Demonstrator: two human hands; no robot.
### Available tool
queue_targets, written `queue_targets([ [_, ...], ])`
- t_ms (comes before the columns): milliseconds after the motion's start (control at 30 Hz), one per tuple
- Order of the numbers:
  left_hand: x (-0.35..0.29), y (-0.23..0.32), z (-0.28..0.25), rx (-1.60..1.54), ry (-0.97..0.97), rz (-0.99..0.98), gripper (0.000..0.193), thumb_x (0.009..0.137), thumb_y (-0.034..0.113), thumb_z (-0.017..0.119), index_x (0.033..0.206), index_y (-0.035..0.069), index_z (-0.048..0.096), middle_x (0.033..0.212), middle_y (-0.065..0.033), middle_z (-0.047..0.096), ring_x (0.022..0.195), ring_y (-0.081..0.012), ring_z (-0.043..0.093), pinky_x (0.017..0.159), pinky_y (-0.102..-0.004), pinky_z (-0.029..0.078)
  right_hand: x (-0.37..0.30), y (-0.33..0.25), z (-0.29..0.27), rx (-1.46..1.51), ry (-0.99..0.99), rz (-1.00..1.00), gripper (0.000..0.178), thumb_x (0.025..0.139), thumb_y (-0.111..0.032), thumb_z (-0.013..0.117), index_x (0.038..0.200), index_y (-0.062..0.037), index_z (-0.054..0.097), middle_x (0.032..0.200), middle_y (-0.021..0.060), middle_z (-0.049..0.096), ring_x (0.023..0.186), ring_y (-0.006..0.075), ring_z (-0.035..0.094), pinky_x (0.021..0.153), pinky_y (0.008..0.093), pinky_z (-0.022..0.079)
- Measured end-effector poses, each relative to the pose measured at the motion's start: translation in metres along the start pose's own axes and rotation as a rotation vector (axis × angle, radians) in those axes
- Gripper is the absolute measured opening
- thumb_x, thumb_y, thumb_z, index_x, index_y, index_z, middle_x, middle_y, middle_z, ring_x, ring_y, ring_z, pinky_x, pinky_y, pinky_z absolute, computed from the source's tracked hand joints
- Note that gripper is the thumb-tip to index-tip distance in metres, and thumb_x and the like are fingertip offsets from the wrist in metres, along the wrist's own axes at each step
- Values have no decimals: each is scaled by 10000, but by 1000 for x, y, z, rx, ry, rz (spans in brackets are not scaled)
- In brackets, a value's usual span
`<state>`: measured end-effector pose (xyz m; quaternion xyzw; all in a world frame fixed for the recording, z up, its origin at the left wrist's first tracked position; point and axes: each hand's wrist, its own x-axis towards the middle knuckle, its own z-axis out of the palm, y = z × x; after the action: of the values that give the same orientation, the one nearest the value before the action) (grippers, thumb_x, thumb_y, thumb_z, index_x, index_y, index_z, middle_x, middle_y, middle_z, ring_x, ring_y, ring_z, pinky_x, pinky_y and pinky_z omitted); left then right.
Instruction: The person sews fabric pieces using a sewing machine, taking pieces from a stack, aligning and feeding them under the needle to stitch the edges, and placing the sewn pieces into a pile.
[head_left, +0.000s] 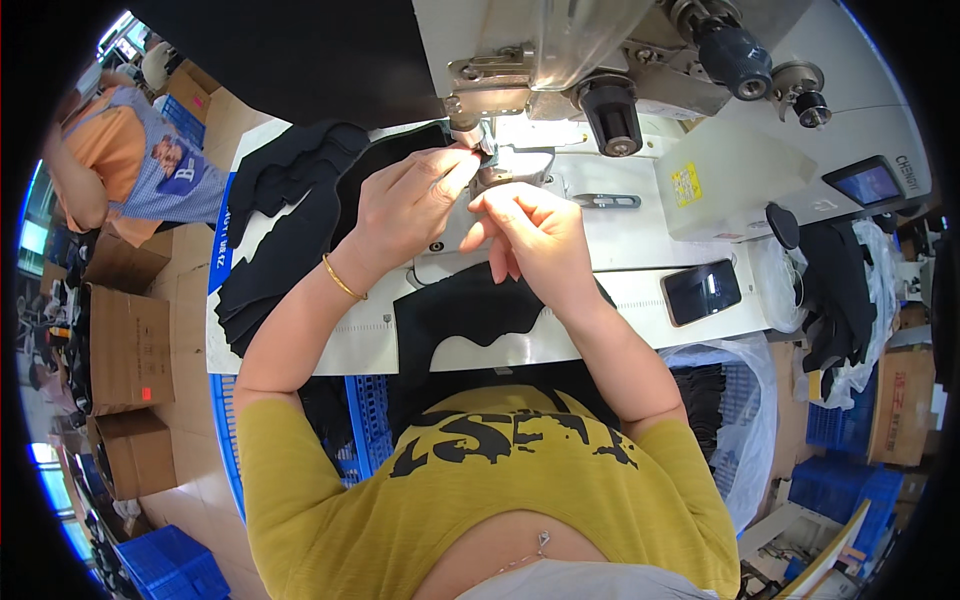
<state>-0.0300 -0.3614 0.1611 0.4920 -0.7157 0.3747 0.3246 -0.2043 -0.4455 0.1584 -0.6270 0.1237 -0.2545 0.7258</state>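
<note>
My left hand (405,205) is at the presser foot (487,145) of a white sewing machine (715,185). Its thumb and fingertips are pinched together there; what they hold is too small to make out. Just to the right, my right hand (540,240) hangs below the needle area with thumb and forefinger pressed together and the other fingers curled. Any thing in that pinch is hidden. A black fabric piece (465,315) with a wavy edge lies under and in front of my hands, reaching past the table's front edge. Another black piece (375,175) lies left of the presser foot.
Black cut pieces (280,225) are stacked at the table's left. Thread snips (608,201) and a phone (702,292) lie on the right. Blue crates (368,420) and a plastic-lined basket (745,420) stand below the table. Cartons (130,345) and another person (140,165) are at left.
</note>
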Motion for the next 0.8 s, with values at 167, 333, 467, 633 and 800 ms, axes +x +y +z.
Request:
queue_targets([
  [167,8,-1,1,-11,18,-24,282,700,-41,669,982,-18,658,957,-101,669,844,-221,696,677,-272,592,-5,-2,0,-1,-15,49,203,977,-147,529,947,16,647,726,87,702,449,65,545,435,204,396],
  [333,21,1,-23,304,-115,-224,382,700,89,780,1057,26,660,996,-103,666,806,-282,669,676,-369,544,-11,1,-4,-7,9,70,188,973,-152,547,955,-5,663,721,68,701,458,59,544,430,215,398],
  [467,-1,-31,-52,-83,-599,-1004,334,769,102,731,1076,-10,663,935,-144,690,790,-261,659,738,-327,501,-30,12,10,-490,58,-540,145,903,-90,630,1032,-31,660,746,64,699,544,104,597,497,227,468],
  [633,1,6,-63,-969,-289,-1370,327,828,4,654,1148,-21,593,981,-37,663,868,-85,611,785,-249,500,-51,22,51,-988,-100,-1144,290,729,-172,767,1012,-125,719,1247,66,630,1053,235,610,888,367,458],
  [800,6,34,-69,-142,-251,-812,331,844,-16,634,1166,-20,560,933,-47,633,828,-115,598,782,-259,485,-51,24,19,-942,55,-774,222,801,-20,701,1015,-11,643,950,76,682,742,196,668,593,326,495],
])
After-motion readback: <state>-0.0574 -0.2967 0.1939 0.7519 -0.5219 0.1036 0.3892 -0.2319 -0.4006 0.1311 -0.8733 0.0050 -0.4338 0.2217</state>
